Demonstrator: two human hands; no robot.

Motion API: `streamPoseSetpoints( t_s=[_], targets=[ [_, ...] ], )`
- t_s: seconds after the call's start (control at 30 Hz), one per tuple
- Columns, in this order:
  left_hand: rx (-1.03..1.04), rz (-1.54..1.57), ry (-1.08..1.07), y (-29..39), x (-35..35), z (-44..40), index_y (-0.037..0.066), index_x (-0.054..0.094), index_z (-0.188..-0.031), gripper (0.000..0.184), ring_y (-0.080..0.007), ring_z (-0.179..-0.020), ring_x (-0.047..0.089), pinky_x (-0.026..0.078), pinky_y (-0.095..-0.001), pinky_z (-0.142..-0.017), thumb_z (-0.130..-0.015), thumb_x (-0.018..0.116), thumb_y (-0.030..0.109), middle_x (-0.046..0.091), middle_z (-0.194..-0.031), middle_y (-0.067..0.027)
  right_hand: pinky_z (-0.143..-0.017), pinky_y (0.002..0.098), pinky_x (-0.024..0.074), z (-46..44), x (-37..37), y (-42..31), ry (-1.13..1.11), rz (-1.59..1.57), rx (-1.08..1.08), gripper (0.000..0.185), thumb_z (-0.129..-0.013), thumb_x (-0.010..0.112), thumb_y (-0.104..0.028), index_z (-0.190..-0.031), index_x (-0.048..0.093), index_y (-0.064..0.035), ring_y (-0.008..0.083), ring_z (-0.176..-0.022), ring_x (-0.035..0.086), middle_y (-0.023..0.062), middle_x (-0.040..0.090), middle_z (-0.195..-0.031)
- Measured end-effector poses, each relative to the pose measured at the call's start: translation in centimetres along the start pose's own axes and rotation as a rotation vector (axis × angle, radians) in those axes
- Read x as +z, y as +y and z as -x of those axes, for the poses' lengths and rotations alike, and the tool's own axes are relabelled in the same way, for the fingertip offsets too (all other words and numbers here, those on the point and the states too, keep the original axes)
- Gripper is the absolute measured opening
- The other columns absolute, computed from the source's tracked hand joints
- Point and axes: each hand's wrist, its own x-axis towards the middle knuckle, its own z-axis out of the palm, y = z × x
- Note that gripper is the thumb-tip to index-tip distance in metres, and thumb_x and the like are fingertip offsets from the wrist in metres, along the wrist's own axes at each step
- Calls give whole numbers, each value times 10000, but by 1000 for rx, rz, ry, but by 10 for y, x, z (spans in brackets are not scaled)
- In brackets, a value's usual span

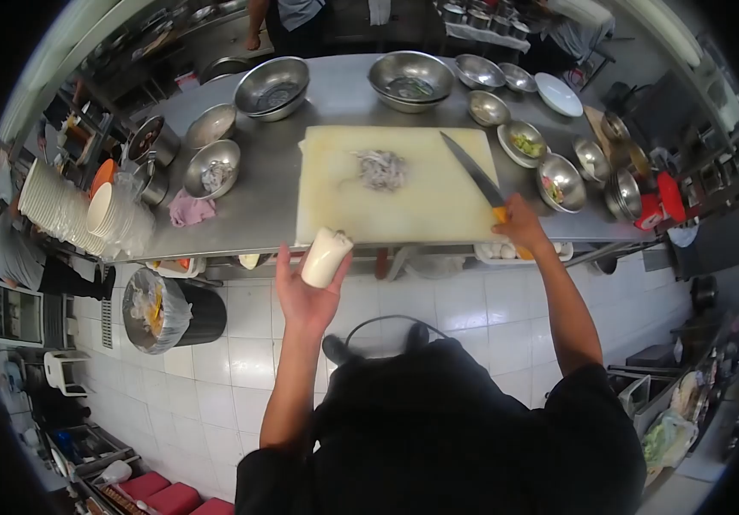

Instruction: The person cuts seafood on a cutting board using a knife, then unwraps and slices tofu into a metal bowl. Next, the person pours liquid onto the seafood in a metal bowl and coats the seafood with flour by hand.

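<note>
In my left hand [311, 296] rests a thick, cream-white cylindrical piece [326, 259], perhaps a peeled vegetable. The palm faces up, thumb and fingers on either side of it, just in front of the board's near edge. My right hand [520, 225] is closed around the yellow handle of a large kitchen knife [472, 172]. Its blade lies over the right side of the white cutting board [335, 210] and points away to the left. A small heap of pale, purplish chopped or sliced food [382, 170] sits mid-board.
Metal bowls stand around the board, one with pale pieces [215, 172] and another with green pieces [525, 146]. A pink cloth [191, 209] lies left. Stacked white containers [60, 206] occupy the left end. A lined bin [198, 313] stands below. Other people work beyond the table and at left.
</note>
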Motion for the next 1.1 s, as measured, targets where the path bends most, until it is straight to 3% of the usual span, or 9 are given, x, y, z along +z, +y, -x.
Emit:
streamPoseSetpoints(
  t_s=[0.07,0.17,0.27,0.33,0.4,0.57,0.8,1.1],
  targets=[
    [-33,-77,31,-31,15,-12,-83,347,-1307,684,-346,-1203,453,352,-436,-1047,-923,422,478,463,-1285,-227,-854,432,438,-4,8,14,-9,-182,-82,514,-711,660,-145,-1162,426,-65,389,-1015,559,248,580,-1081],
    [-106,-137,48,-67,36,-25,-93,343,-1306,732,-330,-1206,454,352,-433,-1044,-913,413,521,456,-1291,-220,-842,456,442,-7,-1,16,5,-48,36,420,-730,593,-107,-1125,459,-47,394,-976,582,244,602,-1019],
    [-278,-208,-19,-79,40,-39,-103,321,-1317,793,-324,-1210,451,362,-435,-1034,-900,411,566,447,-1302,-217,-761,424,469,15,-28,34,158,-147,-146,300,-777,608,-149,-1036,523,-23,384,-894,610,236,620,-920],
    [-367,-282,-50,-82,43,-46,-136,276,-1331,908,-326,-1203,462,391,-442,-1004,-875,379,642,449,-1302,-221,-679,383,460,47,-76,10,101,-178,-96,225,-822,623,-192,-934,569,-5,370,-814,608,217,621,-851],
    [-456,-361,-17,-82,48,-48,-149,314,-1304,923,-354,-1168,493,430,-448,-969,-865,364,662,466,-1278,-247,-603,362,433,67,-107,17,76,-147,-188,224,-863,608,-210,-895,574,9,364,-696,577,193,604,-761],
    [-631,-510,-24,-90,50,-50,-162,333,-1293,960,-344,-1171,500,421,-462,-981,-852,338,691,469,-1276,-255,-579,376,417,102,-166,-6,-36,-95,-474,133,-837,601,-115,-846,565,12,370,-652,548,183,579,-722],
    [-618,-554,-57,-120,56,-42,-165,316,-1302,951,-322,-1174,504,407,-467,-992,-863,337,679,467,-1290,-242,-560,422,389,101,-171,-4,-98,170,-608,130,-798,625,-116,-752,560,-13,351,-625,527,147,541,-665],
    [-633,-542,-43,-133,55,-38,-173,356,-1271,952,-316,-1159,516,417,-453,-985,-866,308,687,500,-1248,-250,-553,420,396,87,-160,2,-113,200,-687,131,-792,626,-131,-735,564,-31,330,-606,524,125,527,-643]
  ],
)
